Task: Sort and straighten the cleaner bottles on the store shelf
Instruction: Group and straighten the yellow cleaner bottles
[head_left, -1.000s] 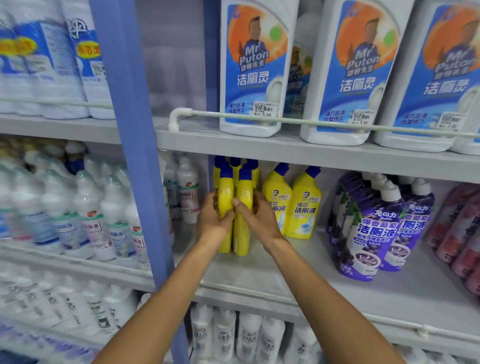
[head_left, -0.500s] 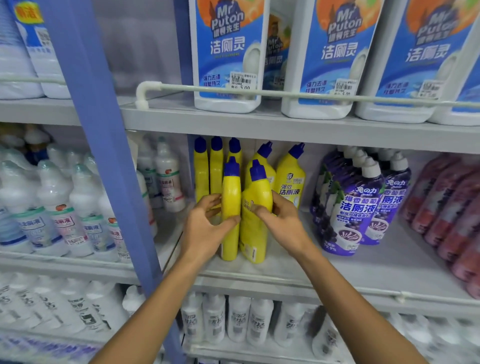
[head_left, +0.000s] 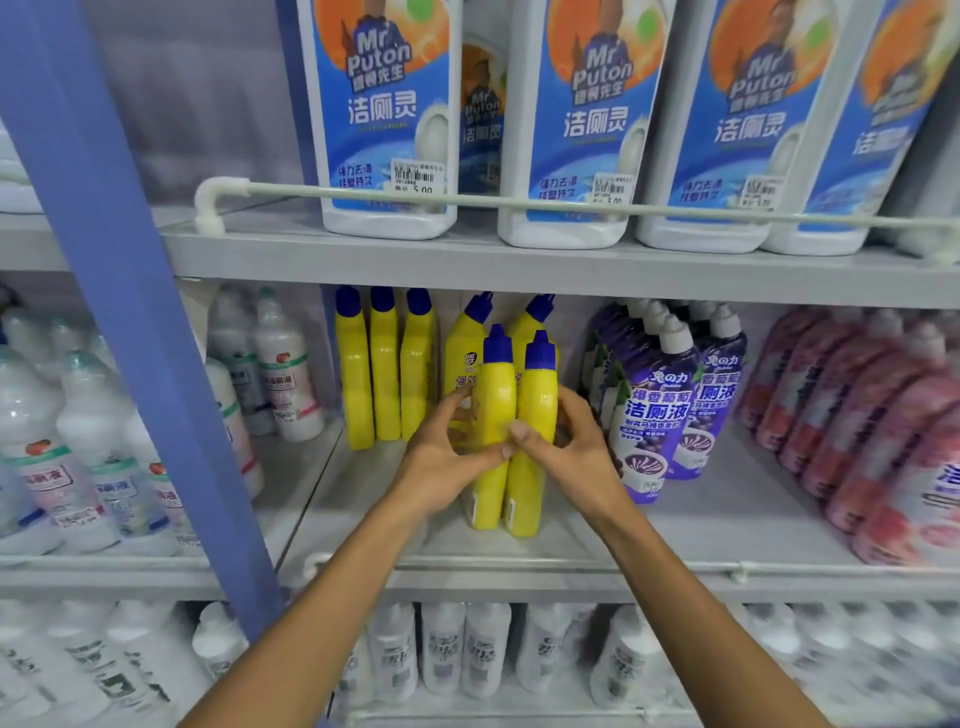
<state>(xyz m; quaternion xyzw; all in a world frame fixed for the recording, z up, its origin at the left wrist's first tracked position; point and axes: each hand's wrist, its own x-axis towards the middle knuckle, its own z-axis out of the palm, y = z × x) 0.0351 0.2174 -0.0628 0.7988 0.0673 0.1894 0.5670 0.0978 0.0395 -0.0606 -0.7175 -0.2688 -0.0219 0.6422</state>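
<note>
The two yellow cleaner bottles (head_left: 496, 395) have shifted right of the three-bottle yellow row (head_left: 384, 374), upright and touching. The fingers of the left hand (head_left: 447, 457) and right hand (head_left: 566, 447) grip one each; pair judged nearly placed.

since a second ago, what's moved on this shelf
The pair of yellow bottles slid right, from in front of the three slim yellow bottles to in front of the two labelled yellow ones. The left hand and right hand still grip one each. The purple bottles stayed put.
</note>
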